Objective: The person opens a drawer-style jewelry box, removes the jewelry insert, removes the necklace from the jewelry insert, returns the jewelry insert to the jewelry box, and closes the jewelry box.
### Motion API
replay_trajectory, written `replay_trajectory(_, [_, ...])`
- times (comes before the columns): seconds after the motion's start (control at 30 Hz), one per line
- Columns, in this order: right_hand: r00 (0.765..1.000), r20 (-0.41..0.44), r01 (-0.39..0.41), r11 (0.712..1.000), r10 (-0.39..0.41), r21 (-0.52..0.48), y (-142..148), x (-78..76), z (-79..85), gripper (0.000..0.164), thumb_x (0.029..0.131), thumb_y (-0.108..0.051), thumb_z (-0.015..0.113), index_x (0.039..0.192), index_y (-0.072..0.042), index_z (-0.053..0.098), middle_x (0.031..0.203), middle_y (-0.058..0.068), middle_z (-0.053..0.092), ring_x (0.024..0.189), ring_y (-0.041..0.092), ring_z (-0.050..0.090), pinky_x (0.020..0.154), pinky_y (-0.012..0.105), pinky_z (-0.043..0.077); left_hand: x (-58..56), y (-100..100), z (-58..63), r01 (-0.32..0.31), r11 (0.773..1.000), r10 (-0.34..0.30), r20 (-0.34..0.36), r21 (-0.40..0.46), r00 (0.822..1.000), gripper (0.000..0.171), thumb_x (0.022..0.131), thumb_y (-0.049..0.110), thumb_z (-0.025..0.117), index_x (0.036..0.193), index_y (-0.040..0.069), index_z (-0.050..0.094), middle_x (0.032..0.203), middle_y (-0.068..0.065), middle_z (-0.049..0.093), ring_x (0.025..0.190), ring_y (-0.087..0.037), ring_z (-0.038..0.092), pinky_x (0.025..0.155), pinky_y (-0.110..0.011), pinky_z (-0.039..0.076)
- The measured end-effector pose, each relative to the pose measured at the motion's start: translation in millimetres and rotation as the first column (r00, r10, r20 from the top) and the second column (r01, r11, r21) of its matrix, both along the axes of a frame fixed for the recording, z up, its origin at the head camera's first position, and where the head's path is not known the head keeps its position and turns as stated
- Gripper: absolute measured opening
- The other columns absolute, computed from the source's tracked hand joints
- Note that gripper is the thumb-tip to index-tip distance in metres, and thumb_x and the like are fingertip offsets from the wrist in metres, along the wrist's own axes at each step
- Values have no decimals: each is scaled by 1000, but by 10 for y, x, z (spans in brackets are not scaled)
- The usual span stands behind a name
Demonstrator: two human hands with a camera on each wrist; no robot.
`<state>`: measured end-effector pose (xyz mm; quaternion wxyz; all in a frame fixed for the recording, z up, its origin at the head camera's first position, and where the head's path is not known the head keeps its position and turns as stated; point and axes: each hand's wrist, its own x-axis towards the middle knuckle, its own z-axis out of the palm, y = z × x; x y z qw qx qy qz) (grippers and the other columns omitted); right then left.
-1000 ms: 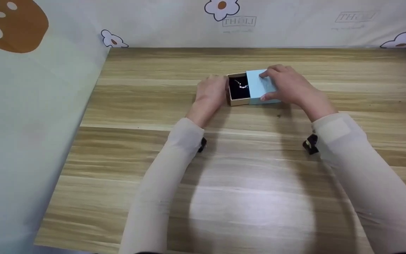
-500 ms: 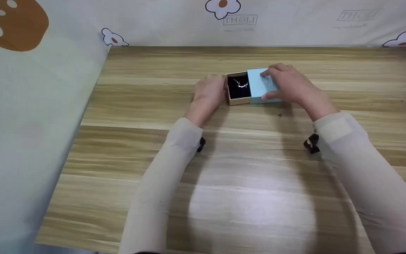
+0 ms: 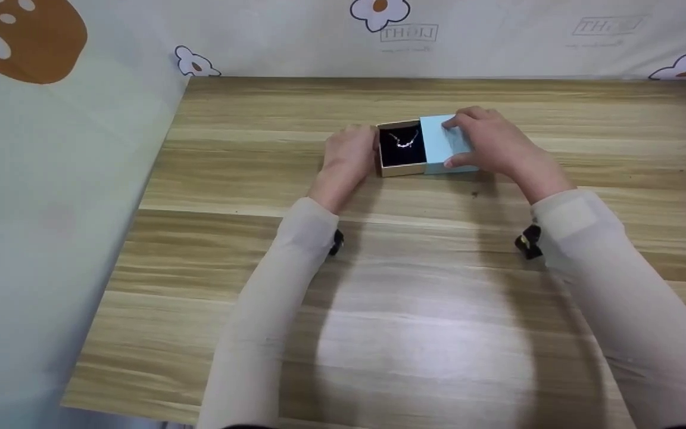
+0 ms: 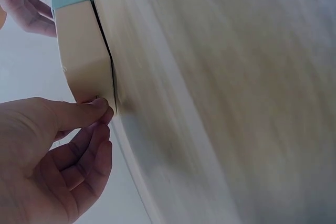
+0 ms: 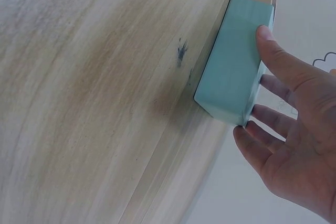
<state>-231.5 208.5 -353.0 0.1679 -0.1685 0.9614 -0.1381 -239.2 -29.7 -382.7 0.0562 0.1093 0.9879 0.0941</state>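
Observation:
A small jewelry box lies on the wooden table, its tan drawer partly out of the light blue outer sleeve. On the drawer's black lining rests a thin silvery necklace, seen in the head view. My left hand pinches the drawer's outer end between thumb and forefinger; the other fingers curl loosely in the left wrist view. Spread over the sleeve, my right hand grips it, thumb on the near side. Parts of its other fingers are hidden behind the sleeve in the right wrist view.
The wood-grain table ends at a pale patterned wall covering at the back and left. A dark mark shows on the tabletop near the box. Black wrist cameras sit under the cuffs.
My left hand has moved slightly left, drawing the drawer farther out of the sleeve. More of the black lining and the necklace shows. My right hand stays on the sleeve.

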Motion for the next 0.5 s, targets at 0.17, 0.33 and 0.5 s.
replay_trajectory(0.17, [1000, -2, 2, 1000, -2, 3, 9, -7, 9, 77, 88, -36, 76, 150, -7, 40, 160, 26, 27, 146, 50, 25, 120, 61, 24, -10, -32, -5, -3, 1000, 3, -3, 9, 1000, 16, 92, 6, 57, 95, 15, 70, 106, -8, 74, 98, -29, 70, 80, -45, 59])
replay_trajectory(0.33, [1000, -5, -2, 1000, 2, 7, 7, -6, 6, 77, 88, -36, 76, 150, -7, 40, 160, 26, 27, 145, 50, 26, 119, 61, 25, -13, -43, -9, 2, 1000, -2, 2, 11, 1000, 17, 93, 6, 56, 97, 14, 70, 108, -8, 74, 99, -30, 69, 81, -45, 59])
replay_trajectory(0.5, [999, -31, -19, 1000, 19, 4, 10, -1, -8, 75, 88, -33, 77, 147, -4, 43, 156, 27, 32, 143, 50, 29, 118, 62, 27, -5, -46, -12, -6, 1000, 6, 3, 5, 1000, 15, 93, 8, 58, 97, 16, 70, 109, -8, 74, 99, -29, 70, 79, -45, 59])
